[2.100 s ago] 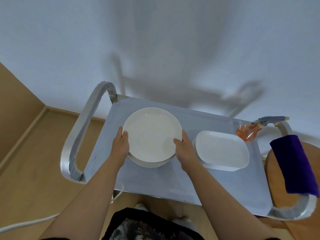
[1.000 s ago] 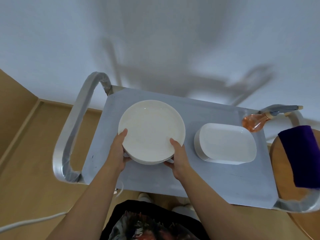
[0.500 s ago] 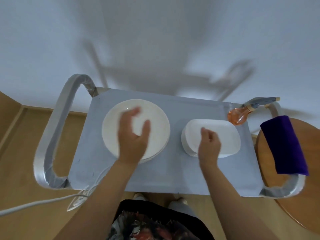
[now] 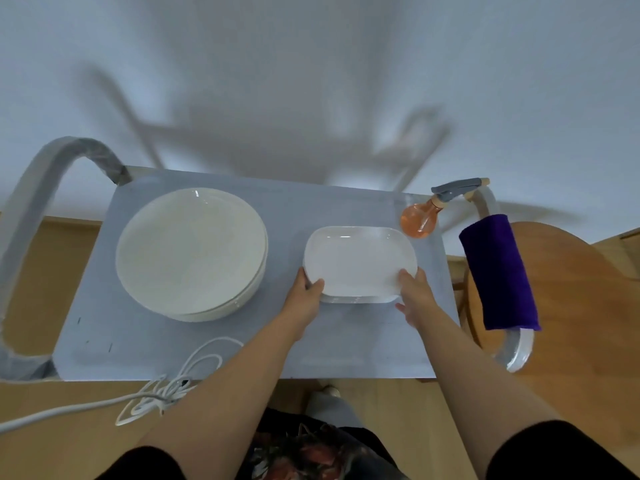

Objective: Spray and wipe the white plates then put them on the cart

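Grey cart point(image 4: 363, 348) top: round plates point(image 4: 192, 252) stacked left, rectangular plates point(image 4: 360, 263) right. Left hand point(image 4: 304, 299) and right hand point(image 4: 415, 296) grip the rectangular stack's near corners. Spray bottle point(image 4: 420, 220) at far right; purple cloth point(image 4: 498, 271) over the handle. Wood floor, white wall.

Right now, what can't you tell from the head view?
- Round plates: a stack, but the count is hidden by the top plate.
- Oblong plates: lower ones covered by the top one; count unclear.
- Left hand and right hand: fingers under the rim are hidden.
- Spray bottle: fill level unreadable.
- Cart: lower shelves hidden by its top.
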Tool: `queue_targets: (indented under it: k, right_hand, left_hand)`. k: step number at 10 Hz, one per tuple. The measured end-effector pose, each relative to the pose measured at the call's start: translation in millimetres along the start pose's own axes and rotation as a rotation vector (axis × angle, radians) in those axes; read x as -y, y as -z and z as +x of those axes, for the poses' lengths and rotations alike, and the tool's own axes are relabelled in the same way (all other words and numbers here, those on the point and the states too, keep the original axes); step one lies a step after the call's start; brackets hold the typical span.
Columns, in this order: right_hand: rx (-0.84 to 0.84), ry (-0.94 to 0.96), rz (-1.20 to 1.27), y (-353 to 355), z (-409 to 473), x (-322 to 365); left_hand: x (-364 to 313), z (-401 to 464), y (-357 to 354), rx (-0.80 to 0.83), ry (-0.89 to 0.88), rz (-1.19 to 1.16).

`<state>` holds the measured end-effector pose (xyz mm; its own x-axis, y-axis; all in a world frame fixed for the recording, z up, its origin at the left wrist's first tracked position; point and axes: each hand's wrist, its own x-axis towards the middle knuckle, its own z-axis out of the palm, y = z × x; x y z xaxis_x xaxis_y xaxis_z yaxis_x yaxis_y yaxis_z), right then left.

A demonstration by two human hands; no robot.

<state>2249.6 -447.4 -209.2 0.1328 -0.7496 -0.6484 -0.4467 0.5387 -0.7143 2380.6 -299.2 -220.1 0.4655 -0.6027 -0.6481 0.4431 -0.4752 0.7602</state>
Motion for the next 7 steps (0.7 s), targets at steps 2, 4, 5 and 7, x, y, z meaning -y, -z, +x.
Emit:
queue_targets:
  k: [2, 4, 5, 7]
  right_hand:
    - [-0.007, 0.062, 0.029, -2.0, -0.5, -8.6]
    - [0.013, 0.075, 0.031, 1.0, 2.2, -15.0]
    - [0.031, 0.109, -0.053, 5.6, 1.4, -13.8]
    - [-0.043, 0.425, -0.426, 11.1, -9.8, -19.3]
  left_hand:
    - [-1.0, 3.5, -4.9, -0.075, -0.001, 0.031]
    - [-4.3, 9.9, -3.7, -0.093, 0.026, 0.044]
    - [-5.6, 7.1, -4.6, -0.112, 0.025, 0.04]
    - [-14.7, -5.0, -3.4, -0.3, -0.142, 0.177]
